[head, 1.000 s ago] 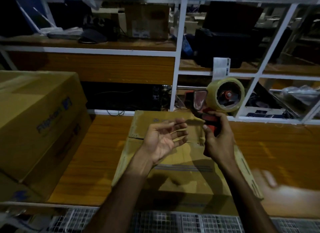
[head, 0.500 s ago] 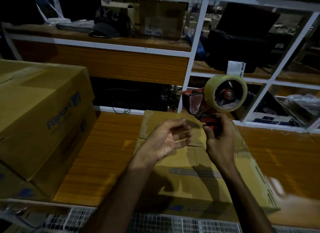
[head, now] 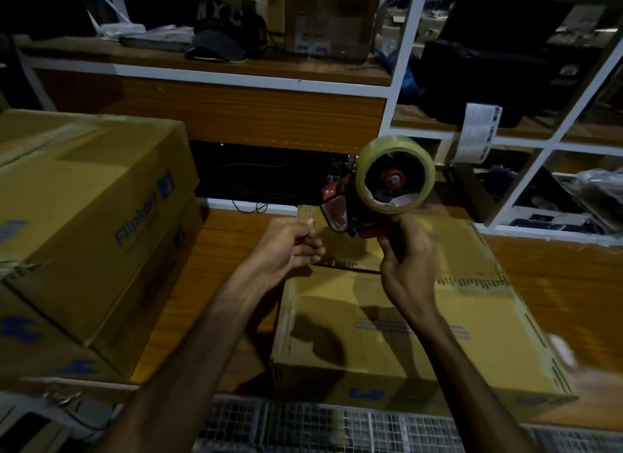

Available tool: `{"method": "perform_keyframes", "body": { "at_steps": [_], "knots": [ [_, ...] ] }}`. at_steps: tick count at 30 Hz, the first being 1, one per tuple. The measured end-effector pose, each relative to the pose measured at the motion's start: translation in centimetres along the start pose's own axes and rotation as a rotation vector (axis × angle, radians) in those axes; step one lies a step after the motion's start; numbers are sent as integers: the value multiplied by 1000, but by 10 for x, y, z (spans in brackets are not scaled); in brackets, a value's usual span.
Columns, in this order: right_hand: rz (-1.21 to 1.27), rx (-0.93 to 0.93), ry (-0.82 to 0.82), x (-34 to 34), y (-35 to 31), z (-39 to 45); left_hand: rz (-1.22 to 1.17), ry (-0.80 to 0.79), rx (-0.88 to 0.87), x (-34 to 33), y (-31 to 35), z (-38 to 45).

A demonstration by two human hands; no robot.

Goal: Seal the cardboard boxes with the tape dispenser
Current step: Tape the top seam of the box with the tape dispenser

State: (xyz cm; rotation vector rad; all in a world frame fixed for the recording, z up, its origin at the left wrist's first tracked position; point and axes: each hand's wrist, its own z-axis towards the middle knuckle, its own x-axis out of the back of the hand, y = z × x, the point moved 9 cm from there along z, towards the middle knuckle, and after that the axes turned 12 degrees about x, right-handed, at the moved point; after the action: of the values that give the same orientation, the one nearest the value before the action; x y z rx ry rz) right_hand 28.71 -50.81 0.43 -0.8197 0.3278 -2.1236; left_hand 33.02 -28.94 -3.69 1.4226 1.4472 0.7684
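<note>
A red tape dispenser [head: 357, 213] carrying a roll of clear tape [head: 395, 174] is held up over a flat cardboard box [head: 397, 321] lying on the wooden table. My right hand [head: 406, 253] grips its handle from below. My left hand [head: 290, 247] hovers just left of the dispenser's front blade, fingers curled together; whether it pinches the tape end is too dim to tell. The box's two top flaps meet at a seam under my hands.
Two large stacked cardboard boxes [head: 84, 223] fill the left of the wooden table [head: 209, 284]. A white-framed shelf unit [head: 401, 81] with boxes, cables and dark gear stands behind. A wire mesh [head: 320, 425] runs along the near edge.
My left hand has curled from an open palm into closed fingers and risen toward the dispenser's blade. The view has swung left, so the flat box and both hands sit further right.
</note>
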Motion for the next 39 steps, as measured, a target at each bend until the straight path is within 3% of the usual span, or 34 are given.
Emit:
{"method": "perform_keyframes", "body": {
  "at_steps": [7,11,27,34,39],
  "knots": [
    [-83,80,-124,-33,-9,1,312,159,-91,46,-1,15],
    [-148,53,-83,-26,4,1,355,246,-51,81,-14,26],
    [-426,165,-314,-45,7,-6,686,410,-89,104,-44,52],
    [-381,125,-320,-31,28,2,626,358,-123,108,-42,61],
    [-366,145,-401,-39,43,5,603,345,-10,107,-70,71]
  ]
}}
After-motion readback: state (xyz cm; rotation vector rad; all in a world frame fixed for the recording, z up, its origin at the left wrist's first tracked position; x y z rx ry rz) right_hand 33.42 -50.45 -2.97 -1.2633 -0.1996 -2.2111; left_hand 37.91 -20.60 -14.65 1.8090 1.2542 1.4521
